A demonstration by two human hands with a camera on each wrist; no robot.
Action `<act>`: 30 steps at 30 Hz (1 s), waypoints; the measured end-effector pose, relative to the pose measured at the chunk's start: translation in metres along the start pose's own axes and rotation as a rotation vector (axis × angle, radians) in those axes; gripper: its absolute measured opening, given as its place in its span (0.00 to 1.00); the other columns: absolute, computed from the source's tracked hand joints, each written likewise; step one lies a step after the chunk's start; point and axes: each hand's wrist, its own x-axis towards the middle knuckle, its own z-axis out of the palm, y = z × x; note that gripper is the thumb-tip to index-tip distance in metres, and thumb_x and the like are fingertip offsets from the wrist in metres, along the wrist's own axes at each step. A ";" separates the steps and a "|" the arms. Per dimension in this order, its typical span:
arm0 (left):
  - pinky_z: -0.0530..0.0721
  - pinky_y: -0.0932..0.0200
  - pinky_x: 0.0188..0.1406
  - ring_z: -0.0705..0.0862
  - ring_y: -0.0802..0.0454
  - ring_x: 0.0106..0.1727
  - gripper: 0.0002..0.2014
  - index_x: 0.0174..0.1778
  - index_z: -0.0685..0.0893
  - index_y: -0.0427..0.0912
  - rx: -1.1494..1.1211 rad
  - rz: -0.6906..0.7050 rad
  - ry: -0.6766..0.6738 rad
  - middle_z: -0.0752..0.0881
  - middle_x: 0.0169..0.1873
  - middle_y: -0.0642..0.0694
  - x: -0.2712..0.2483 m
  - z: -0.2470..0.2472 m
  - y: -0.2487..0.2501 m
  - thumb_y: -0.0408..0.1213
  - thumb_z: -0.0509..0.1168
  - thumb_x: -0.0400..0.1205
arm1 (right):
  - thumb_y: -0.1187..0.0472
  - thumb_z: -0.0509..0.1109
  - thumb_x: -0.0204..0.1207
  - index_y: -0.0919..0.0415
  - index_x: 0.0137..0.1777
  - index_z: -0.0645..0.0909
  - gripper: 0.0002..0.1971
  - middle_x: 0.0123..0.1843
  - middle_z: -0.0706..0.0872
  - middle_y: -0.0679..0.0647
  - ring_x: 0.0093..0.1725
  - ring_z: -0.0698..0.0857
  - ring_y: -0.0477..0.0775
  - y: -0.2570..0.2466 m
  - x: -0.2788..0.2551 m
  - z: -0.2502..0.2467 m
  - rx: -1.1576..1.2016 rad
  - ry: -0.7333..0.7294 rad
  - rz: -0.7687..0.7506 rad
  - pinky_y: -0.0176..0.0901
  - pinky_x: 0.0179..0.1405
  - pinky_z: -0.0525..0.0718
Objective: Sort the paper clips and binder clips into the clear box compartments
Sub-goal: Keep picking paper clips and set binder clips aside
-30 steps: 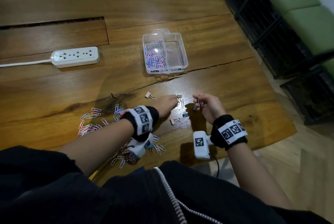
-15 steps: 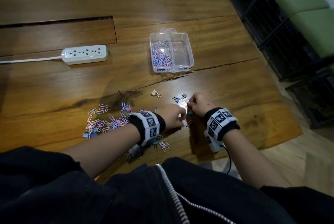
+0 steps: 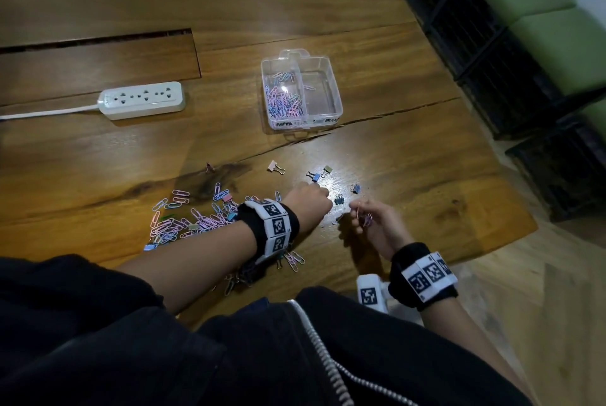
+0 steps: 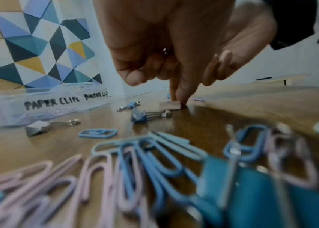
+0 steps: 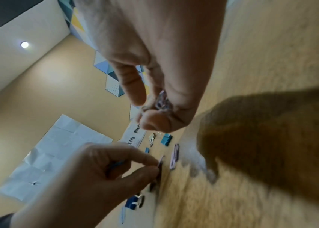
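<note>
Head view: gathering step. Left hand [image 3: 308, 202] pinched a small clip against the desk [image 3: 426, 156] near its front edge, right hand [image 3: 370, 218] gripped paper clips [image 5: 162, 101]. Next, probably carry them to the clear box [image 3: 333, 84], mid-desk.

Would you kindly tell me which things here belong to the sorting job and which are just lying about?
Job: clear box; paper clips; binder clips; left hand; right hand.
Lying about: power strip; green cushions.
</note>
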 end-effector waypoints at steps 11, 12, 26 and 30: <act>0.70 0.63 0.27 0.71 0.51 0.25 0.15 0.30 0.71 0.38 -1.354 -0.365 -0.005 0.73 0.26 0.45 0.001 -0.017 -0.026 0.33 0.50 0.83 | 0.62 0.75 0.68 0.48 0.34 0.72 0.13 0.42 0.83 0.51 0.45 0.81 0.51 0.031 0.016 0.007 -0.802 0.263 -0.194 0.48 0.50 0.80; 0.66 0.67 0.20 0.67 0.55 0.18 0.16 0.26 0.67 0.40 -1.643 -0.420 -0.031 0.71 0.20 0.47 -0.006 -0.017 -0.033 0.32 0.49 0.82 | 0.62 0.74 0.68 0.50 0.36 0.73 0.11 0.45 0.84 0.53 0.48 0.81 0.53 0.032 0.018 0.007 -0.860 0.252 -0.212 0.50 0.53 0.81; 0.72 0.63 0.29 0.73 0.56 0.29 0.07 0.38 0.76 0.42 -1.314 -0.629 -0.086 0.76 0.33 0.47 -0.077 0.021 -0.086 0.37 0.61 0.82 | 0.58 0.69 0.74 0.61 0.53 0.75 0.11 0.51 0.80 0.54 0.52 0.78 0.52 0.039 0.005 0.032 -1.222 0.090 -0.350 0.45 0.56 0.78; 0.77 0.55 0.44 0.79 0.47 0.49 0.24 0.49 0.77 0.41 -0.665 -0.544 -0.012 0.81 0.50 0.42 -0.071 0.021 -0.063 0.57 0.70 0.71 | 0.61 0.65 0.76 0.61 0.46 0.76 0.03 0.49 0.79 0.55 0.48 0.75 0.50 0.043 0.006 0.041 -1.268 0.114 -0.338 0.48 0.56 0.78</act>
